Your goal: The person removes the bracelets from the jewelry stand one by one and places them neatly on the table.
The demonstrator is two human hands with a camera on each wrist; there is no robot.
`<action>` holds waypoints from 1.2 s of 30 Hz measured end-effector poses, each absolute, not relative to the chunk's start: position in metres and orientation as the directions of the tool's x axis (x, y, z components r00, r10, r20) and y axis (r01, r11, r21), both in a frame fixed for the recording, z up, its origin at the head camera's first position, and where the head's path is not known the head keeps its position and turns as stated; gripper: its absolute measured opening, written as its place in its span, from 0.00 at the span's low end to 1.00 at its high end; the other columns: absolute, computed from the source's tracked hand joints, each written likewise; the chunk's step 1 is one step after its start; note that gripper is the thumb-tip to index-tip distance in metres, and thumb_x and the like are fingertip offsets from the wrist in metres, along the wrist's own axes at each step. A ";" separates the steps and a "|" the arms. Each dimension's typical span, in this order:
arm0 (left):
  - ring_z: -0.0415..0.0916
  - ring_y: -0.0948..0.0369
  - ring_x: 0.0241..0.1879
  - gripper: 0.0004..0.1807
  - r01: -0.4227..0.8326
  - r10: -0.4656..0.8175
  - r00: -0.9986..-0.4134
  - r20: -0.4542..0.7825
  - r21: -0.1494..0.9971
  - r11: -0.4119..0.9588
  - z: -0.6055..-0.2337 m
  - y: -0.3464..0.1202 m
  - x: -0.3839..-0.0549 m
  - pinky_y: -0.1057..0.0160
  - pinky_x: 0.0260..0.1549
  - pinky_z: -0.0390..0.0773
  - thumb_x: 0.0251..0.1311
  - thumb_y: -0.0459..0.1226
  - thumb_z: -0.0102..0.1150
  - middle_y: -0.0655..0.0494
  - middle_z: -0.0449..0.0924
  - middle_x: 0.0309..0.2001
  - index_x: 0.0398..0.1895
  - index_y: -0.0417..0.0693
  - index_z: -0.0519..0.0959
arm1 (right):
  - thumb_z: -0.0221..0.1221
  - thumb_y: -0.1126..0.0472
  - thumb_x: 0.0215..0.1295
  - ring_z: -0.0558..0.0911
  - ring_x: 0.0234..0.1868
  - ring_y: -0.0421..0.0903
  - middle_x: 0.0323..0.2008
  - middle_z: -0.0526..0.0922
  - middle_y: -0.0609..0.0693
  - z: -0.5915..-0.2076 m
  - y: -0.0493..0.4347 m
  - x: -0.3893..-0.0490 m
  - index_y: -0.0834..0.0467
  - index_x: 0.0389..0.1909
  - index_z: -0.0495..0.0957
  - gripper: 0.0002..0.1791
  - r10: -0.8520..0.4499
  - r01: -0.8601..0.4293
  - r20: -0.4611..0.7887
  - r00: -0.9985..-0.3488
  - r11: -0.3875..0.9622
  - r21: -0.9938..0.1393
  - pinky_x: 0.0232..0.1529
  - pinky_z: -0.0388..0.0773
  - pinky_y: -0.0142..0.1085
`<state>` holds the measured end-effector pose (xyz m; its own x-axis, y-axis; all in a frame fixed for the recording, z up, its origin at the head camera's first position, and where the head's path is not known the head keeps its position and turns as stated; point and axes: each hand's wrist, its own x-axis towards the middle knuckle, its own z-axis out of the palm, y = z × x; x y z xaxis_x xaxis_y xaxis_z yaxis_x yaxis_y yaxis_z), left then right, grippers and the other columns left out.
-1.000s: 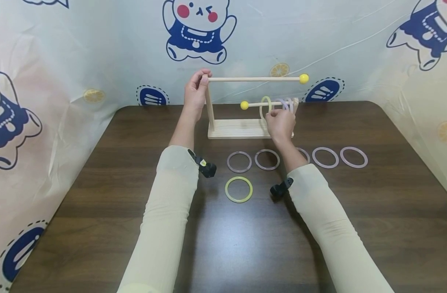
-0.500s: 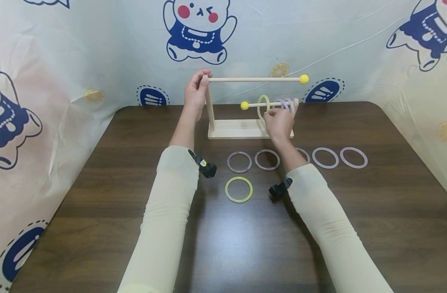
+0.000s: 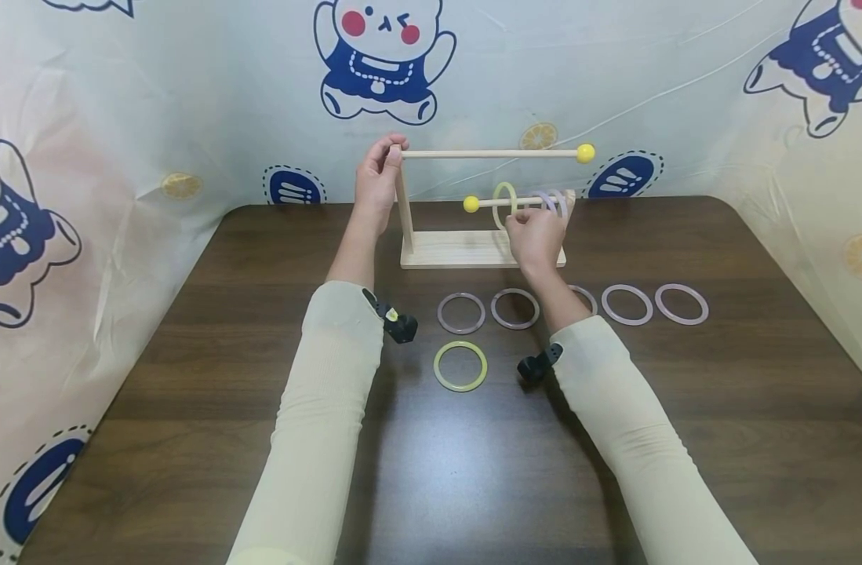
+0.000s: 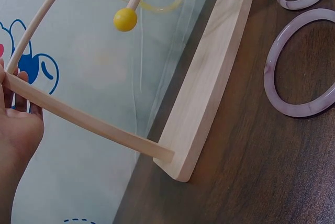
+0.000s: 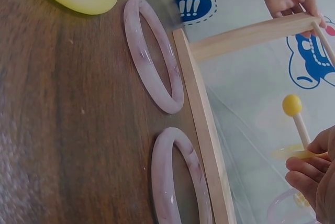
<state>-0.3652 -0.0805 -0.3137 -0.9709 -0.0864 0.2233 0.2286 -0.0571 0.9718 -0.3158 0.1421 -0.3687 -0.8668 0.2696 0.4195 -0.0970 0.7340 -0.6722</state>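
A pale wooden bangle stand [image 3: 459, 249] carries two rods with yellow ball ends. My left hand [image 3: 377, 182] holds the top of its left upright, where the upper rod [image 3: 490, 154] joins. On the lower rod [image 3: 485, 203] hangs a yellow bangle [image 3: 504, 186], pinched at its near side between thumb and fingers of my right hand [image 3: 539, 239]. In the right wrist view this yellow bangle [image 5: 301, 154] shows edge-on around the rod, near the yellow ball [image 5: 292, 105]. Lilac bangles [image 3: 561, 205] hang farther along, by the right upright, partly hidden behind the right hand.
Several lilac bangles lie in a row before the stand, among them one at the left [image 3: 441, 314] and one at the far right [image 3: 682, 322]; the right forearm partly covers one. A yellow-green bangle [image 3: 460, 388] lies nearer on the brown table [image 3: 190, 471]. A printed curtain [image 3: 247, 94] hangs behind.
My right hand has slid the yellow bangle a short way left along the lower rod, closer to the ball end. The left hand and the stand stay where they were.
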 end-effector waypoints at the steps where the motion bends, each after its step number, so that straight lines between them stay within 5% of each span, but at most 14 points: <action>1: 0.67 0.61 0.53 0.15 0.230 -0.086 -0.971 0.225 0.971 -0.058 -0.314 -0.081 -0.365 0.70 0.49 0.65 0.64 0.42 0.48 0.57 0.75 0.51 0.50 0.49 0.75 | 0.59 0.61 0.58 0.82 0.38 0.50 0.29 0.85 0.53 -0.369 0.142 -0.316 0.60 0.32 0.85 0.08 0.268 -0.097 0.419 -0.867 0.735 -0.671 0.49 0.69 0.42; 14: 0.65 0.54 0.56 0.13 0.254 -0.082 -0.965 0.248 0.964 -0.072 -0.314 -0.081 -0.365 0.70 0.49 0.65 0.65 0.41 0.48 0.55 0.75 0.51 0.49 0.47 0.75 | 0.59 0.61 0.58 0.83 0.37 0.50 0.28 0.85 0.53 -0.369 0.139 -0.315 0.59 0.31 0.86 0.08 0.258 -0.103 0.424 -0.868 0.742 -0.662 0.49 0.68 0.40; 36: 0.66 0.59 0.54 0.14 0.236 -0.081 -0.970 0.230 0.969 -0.073 -0.314 -0.081 -0.366 0.70 0.49 0.65 0.65 0.42 0.49 0.56 0.75 0.51 0.50 0.48 0.75 | 0.59 0.63 0.57 0.83 0.35 0.51 0.29 0.85 0.53 -0.370 0.133 -0.311 0.60 0.32 0.85 0.08 0.238 -0.147 0.447 -0.862 0.727 -0.671 0.42 0.74 0.41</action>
<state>-0.3660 -0.0810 -0.3140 -0.9698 -0.0815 0.2300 0.2359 -0.0727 0.9690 -0.3113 0.1333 -0.3700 -0.8622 0.2383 0.4470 -0.1468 0.7270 -0.6708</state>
